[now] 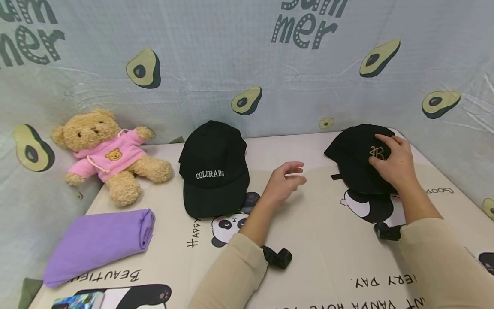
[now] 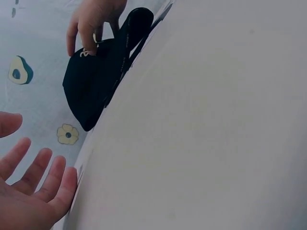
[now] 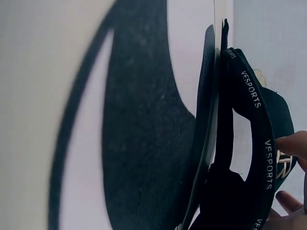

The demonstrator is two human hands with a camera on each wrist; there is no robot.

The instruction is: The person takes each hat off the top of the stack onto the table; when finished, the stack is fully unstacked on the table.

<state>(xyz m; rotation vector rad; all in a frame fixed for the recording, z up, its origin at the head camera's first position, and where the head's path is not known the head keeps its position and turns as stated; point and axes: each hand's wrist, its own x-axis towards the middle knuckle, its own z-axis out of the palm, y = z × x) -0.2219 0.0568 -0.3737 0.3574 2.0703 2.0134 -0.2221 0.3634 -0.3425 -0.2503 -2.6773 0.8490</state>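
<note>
My right hand grips the crown of a black cap at the back right, thumb and fingers on either side of its gold emblem. The right wrist view shows the cap's underside, with white-lettered sweatband and strap opening. In the left wrist view, the right hand reaches over the cap from above. My left hand holds nothing; its fingers are loosely bent over the table. To its left lies a second black cap with COLORADO on the front, brim toward me.
A teddy bear in a pink hoodie leans against the patterned back sheet at the left. A folded purple cloth lies in front of it. At the near left edge is a small colourful box. A panda-printed cover spreads over the table.
</note>
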